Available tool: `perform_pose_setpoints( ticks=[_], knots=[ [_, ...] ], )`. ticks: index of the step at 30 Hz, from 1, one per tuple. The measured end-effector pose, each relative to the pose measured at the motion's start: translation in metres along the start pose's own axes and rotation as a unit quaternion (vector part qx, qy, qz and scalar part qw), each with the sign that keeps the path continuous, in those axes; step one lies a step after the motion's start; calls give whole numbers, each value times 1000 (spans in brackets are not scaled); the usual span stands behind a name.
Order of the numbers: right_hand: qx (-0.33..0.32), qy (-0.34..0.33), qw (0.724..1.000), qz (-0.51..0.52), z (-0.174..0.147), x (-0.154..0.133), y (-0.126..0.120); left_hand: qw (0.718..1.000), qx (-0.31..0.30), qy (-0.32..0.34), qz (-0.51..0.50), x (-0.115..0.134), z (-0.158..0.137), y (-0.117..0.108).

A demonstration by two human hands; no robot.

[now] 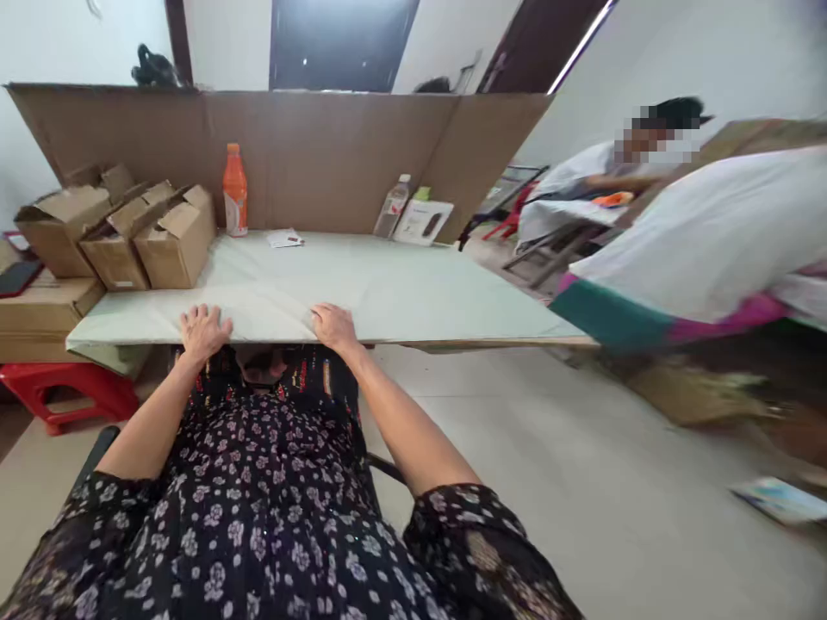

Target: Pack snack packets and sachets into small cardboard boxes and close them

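Note:
My left hand (202,331) lies palm down on the pale green covered tabletop (401,288) near its front edge, fingers spread, holding nothing. To its right, my right hand (334,326) rests on the same cover, also close to the edge. Its fingers are curled together and point left; whatever may be under them is hidden. Beyond my left hand stand several open cardboard boxes (174,245). An orange bottle (235,191) is upright at the back, with a small white paper (284,238) lying beside it.
A cardboard panel (323,159) stands along the table's back. Against it lean a clear bottle (392,207) and a white box (423,221). A red stool (71,392) is at lower left. At right, a person (581,172) sits beyond another table with a white cloth (711,232).

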State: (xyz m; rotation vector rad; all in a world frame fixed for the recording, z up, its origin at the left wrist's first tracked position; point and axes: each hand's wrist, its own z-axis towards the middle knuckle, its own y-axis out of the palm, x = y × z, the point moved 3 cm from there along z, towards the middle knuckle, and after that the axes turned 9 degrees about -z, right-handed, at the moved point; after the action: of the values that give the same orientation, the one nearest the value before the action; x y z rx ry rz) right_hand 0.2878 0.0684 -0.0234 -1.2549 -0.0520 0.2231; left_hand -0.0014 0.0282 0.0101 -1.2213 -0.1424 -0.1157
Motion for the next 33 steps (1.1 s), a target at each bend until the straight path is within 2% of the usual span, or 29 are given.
perform_pose_setpoints(
  ticks=[10,20,33],
  knots=[
    [-14,12,1000,10,0,6,2,999,-26,-5,-41,-1,4,5],
    [-7,10,1000,21,1,7,3,997,-20,-8,-68,-4,7,8],
    [1,38,992,119,0,9,3,998,-30,-5,-55,-4,6,8]
  ],
)
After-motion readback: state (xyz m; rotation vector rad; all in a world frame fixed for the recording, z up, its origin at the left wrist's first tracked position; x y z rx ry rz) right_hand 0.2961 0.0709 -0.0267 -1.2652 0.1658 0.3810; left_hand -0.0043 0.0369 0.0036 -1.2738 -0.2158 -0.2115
